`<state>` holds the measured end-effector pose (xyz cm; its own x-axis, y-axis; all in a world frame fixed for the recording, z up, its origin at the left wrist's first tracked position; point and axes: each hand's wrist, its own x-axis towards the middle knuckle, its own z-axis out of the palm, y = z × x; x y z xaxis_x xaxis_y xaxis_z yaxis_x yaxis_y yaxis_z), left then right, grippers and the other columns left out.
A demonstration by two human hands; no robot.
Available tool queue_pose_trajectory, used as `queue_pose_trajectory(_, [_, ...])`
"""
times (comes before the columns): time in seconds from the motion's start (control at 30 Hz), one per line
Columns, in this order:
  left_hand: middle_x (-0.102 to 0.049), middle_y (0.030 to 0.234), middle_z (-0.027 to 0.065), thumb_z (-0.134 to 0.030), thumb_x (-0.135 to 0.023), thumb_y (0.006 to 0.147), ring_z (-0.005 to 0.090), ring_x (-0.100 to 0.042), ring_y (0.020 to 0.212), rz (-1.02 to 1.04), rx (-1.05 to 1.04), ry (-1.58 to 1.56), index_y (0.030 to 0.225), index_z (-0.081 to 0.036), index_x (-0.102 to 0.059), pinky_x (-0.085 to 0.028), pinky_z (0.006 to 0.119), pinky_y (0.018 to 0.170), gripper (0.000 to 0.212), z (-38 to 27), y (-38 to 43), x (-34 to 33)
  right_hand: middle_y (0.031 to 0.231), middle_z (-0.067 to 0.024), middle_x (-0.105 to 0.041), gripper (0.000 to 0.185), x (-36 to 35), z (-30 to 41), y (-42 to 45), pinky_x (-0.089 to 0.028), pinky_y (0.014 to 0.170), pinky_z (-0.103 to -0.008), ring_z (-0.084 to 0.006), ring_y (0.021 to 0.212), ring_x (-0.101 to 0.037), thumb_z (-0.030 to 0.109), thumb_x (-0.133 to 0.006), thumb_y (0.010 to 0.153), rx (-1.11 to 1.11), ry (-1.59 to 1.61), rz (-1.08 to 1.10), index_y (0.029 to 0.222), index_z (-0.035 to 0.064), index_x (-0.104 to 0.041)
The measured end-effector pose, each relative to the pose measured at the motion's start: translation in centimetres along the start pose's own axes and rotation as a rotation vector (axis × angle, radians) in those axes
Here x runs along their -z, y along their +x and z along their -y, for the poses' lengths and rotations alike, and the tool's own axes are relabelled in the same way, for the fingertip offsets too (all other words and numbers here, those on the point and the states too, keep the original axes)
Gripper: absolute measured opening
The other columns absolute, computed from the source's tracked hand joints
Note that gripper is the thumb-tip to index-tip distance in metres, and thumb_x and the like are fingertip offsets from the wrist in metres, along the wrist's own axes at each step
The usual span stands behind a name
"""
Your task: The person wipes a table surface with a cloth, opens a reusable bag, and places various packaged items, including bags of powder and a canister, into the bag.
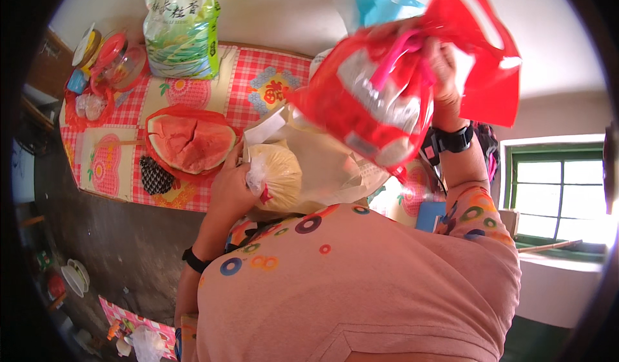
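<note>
My right hand (pixel 441 69) holds up a full red plastic bag (pixel 338 96) by its gathered neck, beside a pink strip. Pale packages with print show through the red film. Below it an upright tan paper bag (pixel 329 168) stands with its top spread wide. My left hand (pixel 234 188) grips the near left side of this paper bag. Against its thumb is a knotted clear plastic bag of fine yellow grain (pixel 280 176), at the paper bag's mouth. Cut watermelon (pixel 191 137) in red film lies just left of my left hand.
A rice sack (pixel 181 33) stands by the wall on the checked tablecloth (pixel 113 193). Jars with red lids (pixel 113 55) and a small red bag (pixel 89 108) are at the far left. A black-and-white patterned cloth item (pixel 155 174) lies by the watermelon. A green-framed window (pixel 558 188) is at right.
</note>
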<state>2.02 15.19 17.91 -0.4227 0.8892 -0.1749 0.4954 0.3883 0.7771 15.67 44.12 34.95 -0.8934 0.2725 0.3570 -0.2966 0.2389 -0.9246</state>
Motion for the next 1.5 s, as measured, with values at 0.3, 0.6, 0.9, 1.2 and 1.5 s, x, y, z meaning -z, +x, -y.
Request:
queue_pose_trajectory(0.3, [-0.032,0.140,0.0222,-0.021,-0.066,0.072,0.0349,-0.040,0.124,-0.034,-0.131,0.050,0.101,-0.004,-0.065,-0.037,0.037,0.098,0.034,-1.0,-1.1,-0.7,0.096,-0.0041,-0.059,0.024,-3.5,-7.0,-5.7,-0.046,0.079,-0.0293,-0.0127,0.091,-0.054,0.019,-0.060,0.087,-0.281,-0.193,-0.234,0.107,0.0056,-0.057])
queue_pose_trajectory(0.6, [-0.029,0.142,0.0208,-0.020,-0.064,0.077,0.0337,-0.038,0.126,-0.069,-0.286,0.064,0.104,0.000,-0.063,-0.038,0.037,0.097,0.034,0.1,-1.7,-1.5,0.078,-0.0230,-0.062,0.021,-3.8,-13.0,-8.1,-0.051,0.063,-0.0376,-0.0345,0.075,-0.064,0.017,-0.057,0.080,-0.197,-0.725,-0.113,0.092,0.0004,-0.062])
queue_pose_trajectory(0.9, [-0.034,0.137,0.0245,-0.019,-0.060,0.077,0.0405,-0.048,0.112,-0.081,-0.180,0.074,0.109,0.002,-0.059,-0.043,0.044,0.089,0.038,-1.1,-1.0,-1.6,0.076,-0.0193,-0.063,0.019,-7.3,-12.4,-13.5,-0.049,0.067,-0.0425,-0.0363,0.076,-0.061,0.018,-0.062,0.077,-0.533,-0.897,-0.167,0.088,0.0027,-0.061])
queue_pose_trajectory(1.2, [-0.035,0.136,0.0263,-0.032,-0.068,0.074,0.0379,-0.046,0.117,0.053,-0.067,0.184,0.102,0.000,-0.064,-0.040,0.040,0.095,0.042,-2.1,-0.2,-1.2,0.090,-0.0128,-0.063,0.024,-6.1,-15.3,-19.0,-0.049,0.074,-0.0415,-0.0330,0.084,-0.060,0.025,-0.065,0.074,-0.533,-1.002,0.247,0.091,0.0093,-0.062])
queue_pose_trajectory(1.5, [-0.023,0.144,0.0228,-0.016,-0.062,0.073,0.0363,-0.033,0.129,0.080,-0.250,0.332,0.088,0.004,-0.068,-0.038,0.040,0.099,0.026,-1.6,-0.9,1.2,0.096,-0.0126,-0.062,0.026,-8.6,-8.1,-12.4,-0.050,0.075,-0.0383,-0.0312,0.091,-0.060,0.009,-0.068,0.070,-0.359,-0.910,-0.098,0.095,0.0081,-0.063])
